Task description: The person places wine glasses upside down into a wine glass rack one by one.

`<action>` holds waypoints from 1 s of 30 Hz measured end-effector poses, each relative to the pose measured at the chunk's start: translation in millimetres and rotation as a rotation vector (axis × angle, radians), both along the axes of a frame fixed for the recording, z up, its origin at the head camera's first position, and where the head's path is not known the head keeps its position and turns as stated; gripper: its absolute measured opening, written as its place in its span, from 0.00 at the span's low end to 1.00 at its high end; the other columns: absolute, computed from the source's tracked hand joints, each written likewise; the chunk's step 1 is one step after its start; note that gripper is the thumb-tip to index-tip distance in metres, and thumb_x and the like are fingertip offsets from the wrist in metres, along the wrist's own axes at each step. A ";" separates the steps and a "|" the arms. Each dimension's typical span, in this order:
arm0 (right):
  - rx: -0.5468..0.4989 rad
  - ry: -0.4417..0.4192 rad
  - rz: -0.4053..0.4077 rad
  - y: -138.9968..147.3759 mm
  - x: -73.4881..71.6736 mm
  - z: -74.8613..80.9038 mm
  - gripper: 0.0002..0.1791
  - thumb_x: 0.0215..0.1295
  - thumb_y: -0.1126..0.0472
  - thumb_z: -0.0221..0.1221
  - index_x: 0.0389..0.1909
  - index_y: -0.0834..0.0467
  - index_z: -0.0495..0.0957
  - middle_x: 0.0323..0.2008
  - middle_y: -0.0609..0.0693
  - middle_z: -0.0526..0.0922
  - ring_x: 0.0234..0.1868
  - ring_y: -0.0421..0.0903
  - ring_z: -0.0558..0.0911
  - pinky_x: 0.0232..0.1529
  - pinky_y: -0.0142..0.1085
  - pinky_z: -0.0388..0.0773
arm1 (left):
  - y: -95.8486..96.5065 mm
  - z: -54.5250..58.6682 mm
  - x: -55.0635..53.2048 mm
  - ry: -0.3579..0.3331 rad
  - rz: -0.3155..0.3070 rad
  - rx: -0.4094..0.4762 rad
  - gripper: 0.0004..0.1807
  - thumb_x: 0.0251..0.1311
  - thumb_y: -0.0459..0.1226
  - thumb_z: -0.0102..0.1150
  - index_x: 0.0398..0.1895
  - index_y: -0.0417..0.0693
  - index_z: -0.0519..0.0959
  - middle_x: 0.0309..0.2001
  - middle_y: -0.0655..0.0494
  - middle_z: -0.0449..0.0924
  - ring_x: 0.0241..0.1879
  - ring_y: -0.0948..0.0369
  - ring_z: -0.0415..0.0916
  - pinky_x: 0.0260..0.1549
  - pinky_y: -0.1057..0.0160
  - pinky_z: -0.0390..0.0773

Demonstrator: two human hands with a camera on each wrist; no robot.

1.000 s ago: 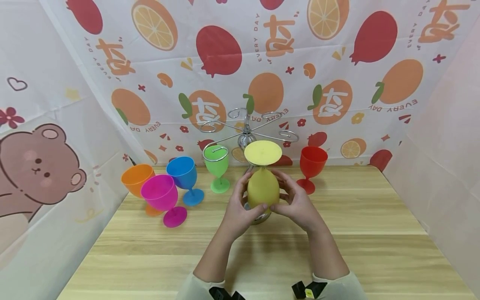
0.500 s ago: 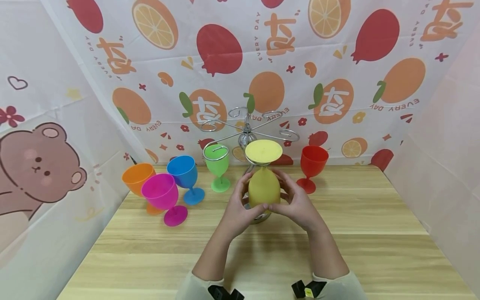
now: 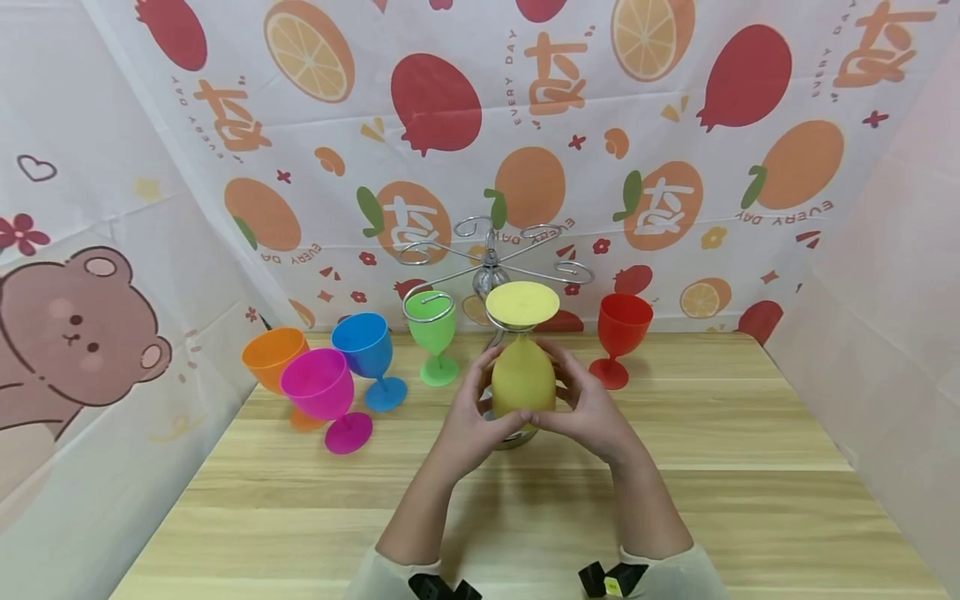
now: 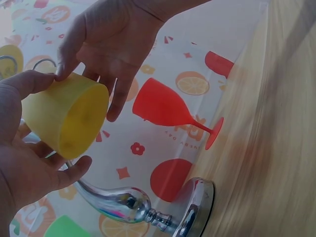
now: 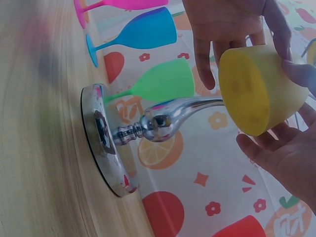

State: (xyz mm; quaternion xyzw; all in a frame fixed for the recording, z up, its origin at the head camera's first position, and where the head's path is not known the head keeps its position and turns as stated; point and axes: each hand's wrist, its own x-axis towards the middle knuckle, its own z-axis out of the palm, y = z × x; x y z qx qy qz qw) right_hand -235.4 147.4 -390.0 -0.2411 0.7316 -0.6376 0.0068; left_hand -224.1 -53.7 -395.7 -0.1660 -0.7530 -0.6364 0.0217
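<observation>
A yellow plastic goblet [image 3: 523, 379] hangs upside down in the middle, its round foot up at a wire loop of the silver metal rack [image 3: 491, 277]. Both hands cup its bowl from opposite sides. My left hand [image 3: 474, 417] holds the left side and my right hand [image 3: 581, 410] the right, with the thumbs meeting in front near the rim. Seen from the left wrist, the goblet's open mouth [image 4: 85, 121] faces the table, above the rack's chrome base [image 4: 197, 210]. The rack's stem is mostly hidden behind goblet and hands in the head view.
Orange [image 3: 262, 358], magenta [image 3: 318, 385] and blue goblets [image 3: 363, 346] stand upright at the left of the wooden table [image 3: 675, 500]. A green goblet [image 3: 433, 329] is behind the rack's left side, a red one [image 3: 624, 323] to the right. A fruit-print cloth [image 3: 585, 175] hangs behind.
Both hands stay around the yellow goblet in nearly the same place. The whole view shifts slightly; the other goblets and the rack stand as before.
</observation>
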 end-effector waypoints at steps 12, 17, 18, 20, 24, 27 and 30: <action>-0.006 -0.010 0.033 -3.1 0.0 -1.7 0.53 0.50 0.63 0.73 0.75 0.43 0.55 0.69 0.44 0.66 0.69 0.53 0.66 0.65 0.53 0.70 | -7.9 1.5 1.8 -0.018 -0.003 -0.002 0.48 0.50 0.42 0.75 0.71 0.74 0.58 0.69 0.66 0.63 0.69 0.56 0.63 0.63 0.42 0.69; -0.009 -0.011 0.041 -4.1 -0.7 -2.5 0.53 0.50 0.63 0.73 0.76 0.43 0.55 0.69 0.44 0.65 0.70 0.53 0.65 0.65 0.52 0.70 | -9.7 3.1 1.2 -0.016 0.000 -0.005 0.49 0.50 0.42 0.75 0.74 0.68 0.58 0.69 0.65 0.63 0.69 0.56 0.62 0.63 0.42 0.69; -0.012 -0.012 0.043 -4.2 -0.8 -2.5 0.53 0.50 0.63 0.73 0.75 0.43 0.55 0.69 0.44 0.65 0.70 0.53 0.65 0.65 0.52 0.70 | -9.9 3.3 1.0 -0.014 0.000 -0.005 0.49 0.50 0.41 0.75 0.74 0.66 0.58 0.69 0.65 0.63 0.69 0.56 0.62 0.63 0.42 0.69; -0.016 -0.012 0.044 -4.4 -1.1 -2.4 0.53 0.50 0.63 0.73 0.75 0.42 0.56 0.69 0.44 0.65 0.70 0.53 0.66 0.66 0.52 0.69 | -10.3 3.4 0.3 -0.010 0.001 -0.003 0.49 0.50 0.41 0.75 0.74 0.66 0.58 0.69 0.66 0.63 0.69 0.55 0.62 0.63 0.41 0.68; -0.021 -0.012 0.046 -5.0 -1.0 -2.6 0.53 0.51 0.63 0.73 0.75 0.41 0.56 0.69 0.43 0.65 0.70 0.52 0.66 0.66 0.52 0.69 | -11.3 3.0 -0.6 -0.010 0.003 -0.003 0.48 0.51 0.41 0.75 0.74 0.66 0.58 0.69 0.66 0.63 0.70 0.55 0.61 0.64 0.41 0.68; -0.023 -0.009 0.047 -5.5 -0.9 -2.9 0.52 0.51 0.63 0.73 0.75 0.43 0.55 0.69 0.44 0.65 0.69 0.53 0.66 0.67 0.52 0.69 | -11.7 3.0 -0.6 -0.011 0.007 -0.008 0.48 0.51 0.42 0.75 0.74 0.67 0.58 0.69 0.66 0.63 0.70 0.55 0.61 0.64 0.40 0.67; -0.024 -0.015 0.044 -5.8 -0.4 -2.4 0.52 0.51 0.63 0.73 0.75 0.40 0.56 0.69 0.44 0.65 0.69 0.53 0.66 0.67 0.52 0.68 | -12.4 3.5 -0.3 -0.012 0.011 -0.018 0.48 0.51 0.43 0.75 0.74 0.67 0.58 0.69 0.67 0.63 0.70 0.56 0.60 0.63 0.40 0.67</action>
